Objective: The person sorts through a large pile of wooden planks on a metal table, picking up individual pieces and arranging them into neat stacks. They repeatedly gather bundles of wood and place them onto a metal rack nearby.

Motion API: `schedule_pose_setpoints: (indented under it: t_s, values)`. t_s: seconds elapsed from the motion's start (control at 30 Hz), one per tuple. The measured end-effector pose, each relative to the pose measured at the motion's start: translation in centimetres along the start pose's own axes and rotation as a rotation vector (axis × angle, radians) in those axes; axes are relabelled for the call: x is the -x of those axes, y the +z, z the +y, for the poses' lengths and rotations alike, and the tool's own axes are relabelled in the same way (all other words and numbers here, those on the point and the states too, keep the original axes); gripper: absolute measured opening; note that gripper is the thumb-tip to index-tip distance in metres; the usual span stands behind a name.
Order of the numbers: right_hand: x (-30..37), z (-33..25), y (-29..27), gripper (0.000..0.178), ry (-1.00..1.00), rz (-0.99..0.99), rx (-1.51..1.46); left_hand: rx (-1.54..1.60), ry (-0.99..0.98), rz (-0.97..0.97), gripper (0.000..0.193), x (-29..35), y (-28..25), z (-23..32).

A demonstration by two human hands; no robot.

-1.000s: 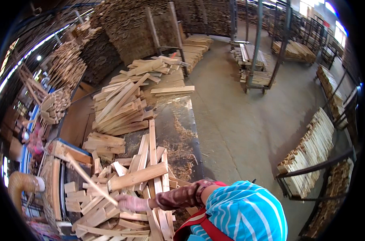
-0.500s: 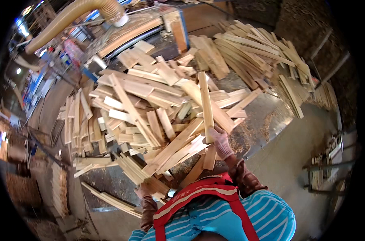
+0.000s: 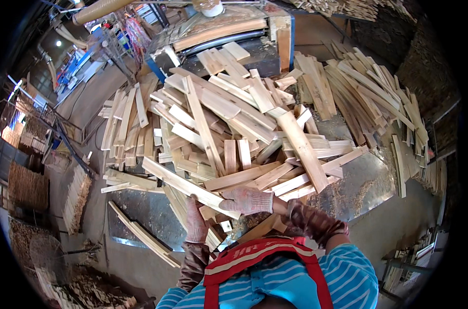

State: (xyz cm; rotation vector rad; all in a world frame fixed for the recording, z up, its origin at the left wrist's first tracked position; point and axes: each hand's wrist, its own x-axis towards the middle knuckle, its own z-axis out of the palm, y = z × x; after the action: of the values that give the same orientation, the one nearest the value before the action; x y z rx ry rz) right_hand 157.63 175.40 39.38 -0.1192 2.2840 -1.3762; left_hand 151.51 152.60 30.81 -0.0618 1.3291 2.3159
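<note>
A big loose heap of pale wooden slats (image 3: 218, 118) covers a metal table (image 3: 370, 177). My right hand (image 3: 247, 200), in a pinkish work glove, closes over the near end of a long slat (image 3: 182, 183) that lies slantwise across the front of the heap. My left hand (image 3: 195, 222), also gloved, reaches up from below and grips the same slat at its lower edge, with shorter offcuts (image 3: 213, 238) beside it. Both forearms wear dark brown sleeves. A wide plank (image 3: 303, 152) lies tilted just beyond my right hand.
A woodworking machine (image 3: 229, 36) with a dust hose (image 3: 100, 6) stands behind the heap. More slats fan out at the right (image 3: 363, 92). Bundled sticks (image 3: 77, 198) stand on the floor at the left. Several slats hang over the table's near edge (image 3: 141, 234). Sawdust lies on the metal.
The view has swung from the open floor to the heap. My right hand has come down from a raised slat onto the long slat, and my left hand has moved up to it.
</note>
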Motion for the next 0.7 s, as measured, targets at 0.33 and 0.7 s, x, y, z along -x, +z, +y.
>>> schedule_pose_setpoints:
  t_s: [0.33, 0.7]
  values:
    - [-12.9, 2.8, -4.4, 0.050, -0.089, 0.853, 0.064, 0.206, 0.070, 0.109, 0.039, -0.4, 0.9, 3.7]
    - [-17.4, 7.5, -8.3, 0.038, -0.165, 0.604, -0.332, -0.164, 0.156, 0.188, 0.048, -2.4, 1.0, 8.0]
